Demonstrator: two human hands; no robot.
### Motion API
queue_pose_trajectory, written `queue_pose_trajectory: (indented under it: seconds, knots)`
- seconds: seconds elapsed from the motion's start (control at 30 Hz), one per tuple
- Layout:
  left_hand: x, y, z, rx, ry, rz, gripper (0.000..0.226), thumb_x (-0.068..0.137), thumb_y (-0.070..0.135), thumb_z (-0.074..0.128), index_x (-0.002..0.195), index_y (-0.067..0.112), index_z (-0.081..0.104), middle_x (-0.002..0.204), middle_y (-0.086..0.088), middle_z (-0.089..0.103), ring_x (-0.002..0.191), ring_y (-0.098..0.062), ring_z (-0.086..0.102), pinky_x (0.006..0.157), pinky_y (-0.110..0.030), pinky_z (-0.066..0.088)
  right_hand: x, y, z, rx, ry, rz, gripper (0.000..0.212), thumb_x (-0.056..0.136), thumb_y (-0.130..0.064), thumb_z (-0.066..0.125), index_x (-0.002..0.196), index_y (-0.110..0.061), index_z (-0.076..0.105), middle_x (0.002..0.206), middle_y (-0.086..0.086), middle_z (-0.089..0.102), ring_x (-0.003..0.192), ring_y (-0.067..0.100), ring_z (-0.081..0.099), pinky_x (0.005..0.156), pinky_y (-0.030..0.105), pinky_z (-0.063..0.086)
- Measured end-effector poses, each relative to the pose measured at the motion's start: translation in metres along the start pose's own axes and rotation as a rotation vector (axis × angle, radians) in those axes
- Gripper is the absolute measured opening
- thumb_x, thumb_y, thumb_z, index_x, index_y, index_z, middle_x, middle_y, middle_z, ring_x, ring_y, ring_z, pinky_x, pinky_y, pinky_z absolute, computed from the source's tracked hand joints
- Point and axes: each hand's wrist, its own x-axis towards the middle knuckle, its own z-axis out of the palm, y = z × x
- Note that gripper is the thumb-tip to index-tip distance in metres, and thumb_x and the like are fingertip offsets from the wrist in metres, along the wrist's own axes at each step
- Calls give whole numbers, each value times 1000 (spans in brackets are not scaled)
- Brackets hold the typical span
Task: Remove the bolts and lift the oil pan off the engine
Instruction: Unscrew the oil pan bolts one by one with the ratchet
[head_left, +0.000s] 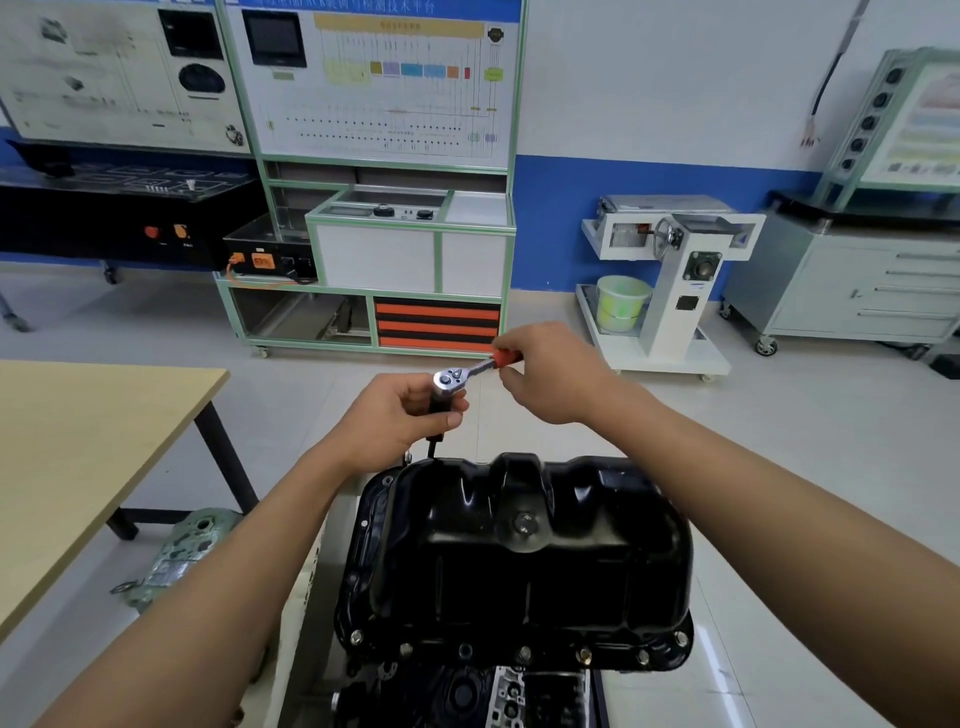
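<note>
Forearms (234, 545) over oil pan (519, 561); L hand (395, 415) grips extension (439, 402), R hand (556, 374) ratchet (475, 368)

Most of the red grip of the ratchet (470, 370) is covered by the right hand (550, 374). The upper part of the black extension (432, 448) is wrapped by the fingers of the left hand (395, 421), and whether a bolt is met by its lower end at the far corner of the oil pan (519, 561) cannot be told. The engine (467, 696) is cut off by the bottom edge and the tabletop (78, 467) by the left edge, and the print on the training board (374, 78) is blurred beyond reading.
</note>
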Motion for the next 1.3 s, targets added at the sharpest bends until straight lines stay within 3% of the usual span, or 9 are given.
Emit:
queue_pose_trajectory:
  seconds: [0.13,0.27,0.5,0.6,0.77,0.87,0.97,1.1,1.3]
  knots:
    - [1,-4,4,29,101,57,27,88,-2,75,101,21,75,96,-2,79,91,-10,73,83,-29,61,-21,-9,-17,-212,-95,27,22,90,-37,58,83,-20,70,79,-1,60,81,26,60,61,31,44]
    - [4,-4,11,87,195,118,25,85,-1,78,89,24,76,88,-8,77,80,-15,71,69,-27,60,-37,-27,-27,-55,-266,18,41,85,-43,65,54,-16,69,53,2,64,58,17,57,62,35,54]
    - [8,-6,19,148,292,137,8,86,8,80,85,11,72,83,-17,72,74,-36,63,77,-51,56,-41,-46,-9,132,-206,-13,44,84,-47,70,64,-7,72,51,5,57,49,16,48,56,35,48]
    - [6,-5,10,135,252,84,12,89,5,75,87,17,72,81,-15,70,70,-23,61,73,-51,57,-35,-37,-16,76,-249,-19,40,87,-42,68,58,-16,72,47,-3,60,45,6,48,51,24,42]
    - [-1,-4,1,181,-27,19,7,95,14,71,98,19,74,93,-3,76,84,-9,67,73,-20,51,-11,-24,-20,-35,-135,-49,12,90,-21,65,80,-19,72,79,1,66,80,24,61,75,37,55]
    - [-4,-1,7,121,-61,-9,14,95,5,70,104,16,71,99,1,79,94,-7,72,75,-17,52,6,-23,-9,-71,-108,-87,20,93,-11,56,78,-22,65,83,2,60,87,30,57,74,36,49]
    - [-6,3,4,55,-83,8,27,95,-4,65,111,17,68,103,3,78,100,-7,71,80,-20,56,19,-22,3,-108,-132,-101,34,94,-5,51,123,-18,65,127,6,61,117,28,56,95,40,48]
    - [-5,7,-2,72,-85,27,36,95,-8,63,112,22,70,107,7,78,107,-7,71,88,-20,56,25,-22,5,-98,-118,-135,46,95,1,48,134,-18,61,153,2,46,139,24,41,110,42,39]
    - [-2,1,1,63,80,60,27,94,-2,68,105,22,73,98,8,79,98,-4,72,91,-22,56,10,-20,-1,-270,-69,-30,12,92,-12,51,92,-16,62,92,6,58,82,29,57,65,34,45]
